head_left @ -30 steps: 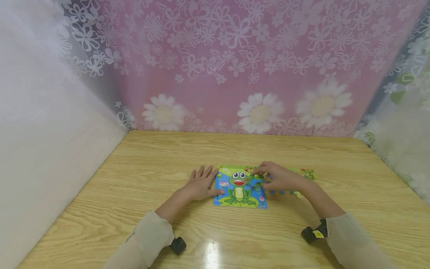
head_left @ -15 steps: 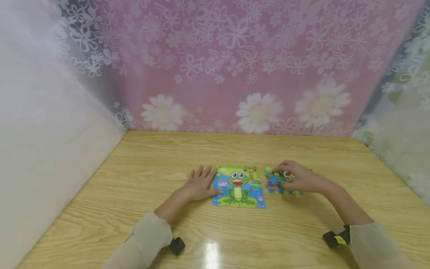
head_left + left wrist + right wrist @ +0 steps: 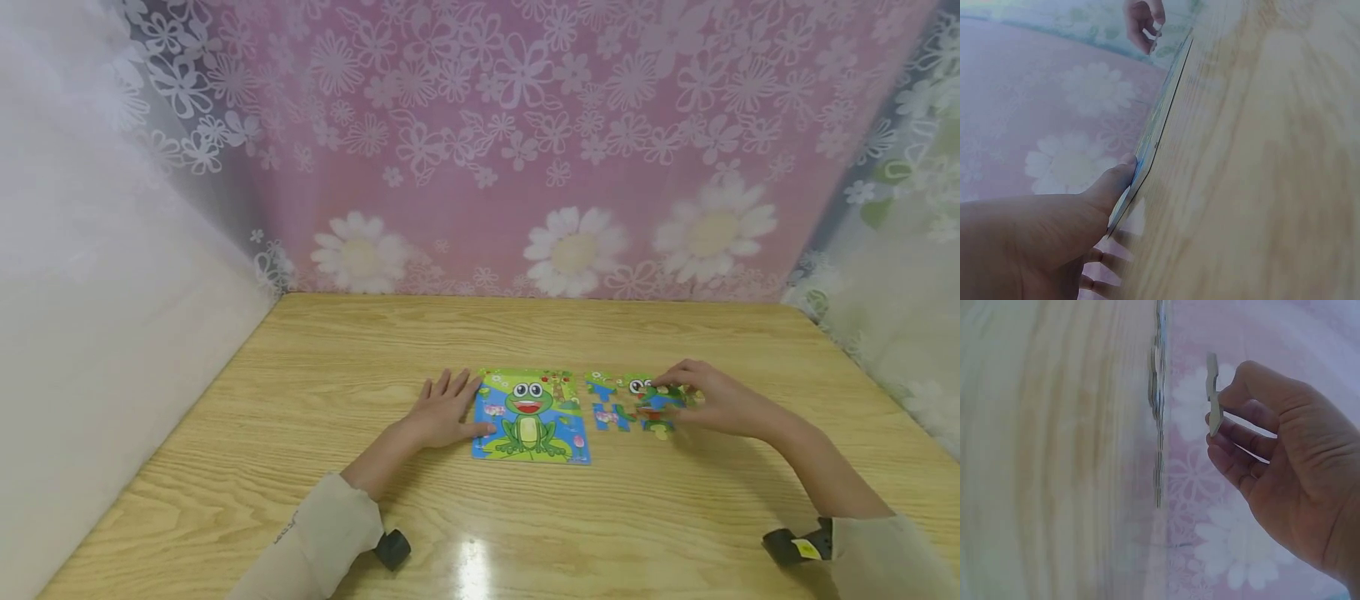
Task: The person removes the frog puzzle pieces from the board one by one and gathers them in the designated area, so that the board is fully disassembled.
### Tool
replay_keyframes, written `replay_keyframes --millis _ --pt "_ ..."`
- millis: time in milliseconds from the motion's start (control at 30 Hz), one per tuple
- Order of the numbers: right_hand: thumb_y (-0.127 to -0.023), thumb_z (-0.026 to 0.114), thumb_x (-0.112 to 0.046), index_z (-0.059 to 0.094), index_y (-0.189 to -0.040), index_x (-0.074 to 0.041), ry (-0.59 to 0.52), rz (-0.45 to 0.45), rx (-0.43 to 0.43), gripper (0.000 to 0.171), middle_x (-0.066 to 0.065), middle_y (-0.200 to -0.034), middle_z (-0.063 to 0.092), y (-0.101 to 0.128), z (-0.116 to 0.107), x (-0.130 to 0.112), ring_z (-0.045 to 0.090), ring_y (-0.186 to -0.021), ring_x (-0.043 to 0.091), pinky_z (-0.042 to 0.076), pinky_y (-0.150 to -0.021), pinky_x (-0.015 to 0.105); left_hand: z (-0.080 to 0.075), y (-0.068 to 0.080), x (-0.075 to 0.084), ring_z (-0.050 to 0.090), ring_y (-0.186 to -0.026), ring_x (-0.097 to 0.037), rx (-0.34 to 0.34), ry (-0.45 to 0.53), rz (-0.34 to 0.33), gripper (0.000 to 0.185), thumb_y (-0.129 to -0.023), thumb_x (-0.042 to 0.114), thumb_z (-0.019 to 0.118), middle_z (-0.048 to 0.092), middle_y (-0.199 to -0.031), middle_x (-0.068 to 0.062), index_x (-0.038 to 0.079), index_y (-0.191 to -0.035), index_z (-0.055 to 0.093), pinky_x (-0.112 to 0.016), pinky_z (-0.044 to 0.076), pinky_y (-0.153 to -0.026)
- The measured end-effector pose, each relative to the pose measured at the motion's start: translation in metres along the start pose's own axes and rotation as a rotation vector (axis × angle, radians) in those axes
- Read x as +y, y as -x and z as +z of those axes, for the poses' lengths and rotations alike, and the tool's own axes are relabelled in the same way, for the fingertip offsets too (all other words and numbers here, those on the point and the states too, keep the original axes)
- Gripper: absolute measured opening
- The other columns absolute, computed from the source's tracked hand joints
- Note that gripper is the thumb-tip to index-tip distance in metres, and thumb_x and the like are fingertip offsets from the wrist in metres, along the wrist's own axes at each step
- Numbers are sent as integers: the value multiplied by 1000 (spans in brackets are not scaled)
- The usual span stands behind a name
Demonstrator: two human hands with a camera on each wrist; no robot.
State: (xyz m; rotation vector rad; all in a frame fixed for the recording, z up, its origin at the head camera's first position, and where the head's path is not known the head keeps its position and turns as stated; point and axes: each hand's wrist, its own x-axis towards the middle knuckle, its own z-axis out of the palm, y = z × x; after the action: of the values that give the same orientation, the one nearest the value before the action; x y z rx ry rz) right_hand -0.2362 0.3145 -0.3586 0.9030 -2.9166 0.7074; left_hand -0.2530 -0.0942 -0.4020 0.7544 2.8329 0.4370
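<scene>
A square frog puzzle board (image 3: 529,417) lies flat on the table in the head view. My left hand (image 3: 442,414) rests at its left edge with spread, straight fingers, the thumb on the picture. The left wrist view shows that thumb lying on top of the board (image 3: 1163,106), seen edge-on. To the right, my right hand (image 3: 723,406) pinches a blue and green puzzle piece (image 3: 663,402) above the loose pieces. In the right wrist view the puzzle piece (image 3: 1211,378) stands clear of the table between thumb and fingers.
Several loose puzzle pieces (image 3: 607,417) lie just right of the board, one with frog eyes (image 3: 640,386); some are partly hidden by the right hand. The wooden table (image 3: 375,333) meets a pink flowered curtain (image 3: 465,200) at the back and pale sheets at both sides.
My right hand has moved right, from over the board's right side to the loose pieces, and now holds a puzzle piece raised. My left hand has stayed on the board.
</scene>
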Motion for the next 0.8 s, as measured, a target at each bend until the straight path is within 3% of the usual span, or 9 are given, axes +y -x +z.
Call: replay_keyframes --millis 333,800 --pt "-79 71 -7 60 -116 2 9 38 -1 39 14 -106 50 20 -6 17 49 -94 33 46 -73 45 1 -1 -2 -3 -136 -36 -1 -3 -1 89 -84 66 44 5 -152 -11 14 -149 13 -53 -2 -105" --pt "-75 67 2 59 -115 2 -47 80 -29 41 14 -106 50 29 -1 32 50 -93 33 47 -73 43 1 1 0 -2 -135 -37 7 -9 6 88 -85 65 45 6 -152 -12 13 -149 14 -54 -1 -105"
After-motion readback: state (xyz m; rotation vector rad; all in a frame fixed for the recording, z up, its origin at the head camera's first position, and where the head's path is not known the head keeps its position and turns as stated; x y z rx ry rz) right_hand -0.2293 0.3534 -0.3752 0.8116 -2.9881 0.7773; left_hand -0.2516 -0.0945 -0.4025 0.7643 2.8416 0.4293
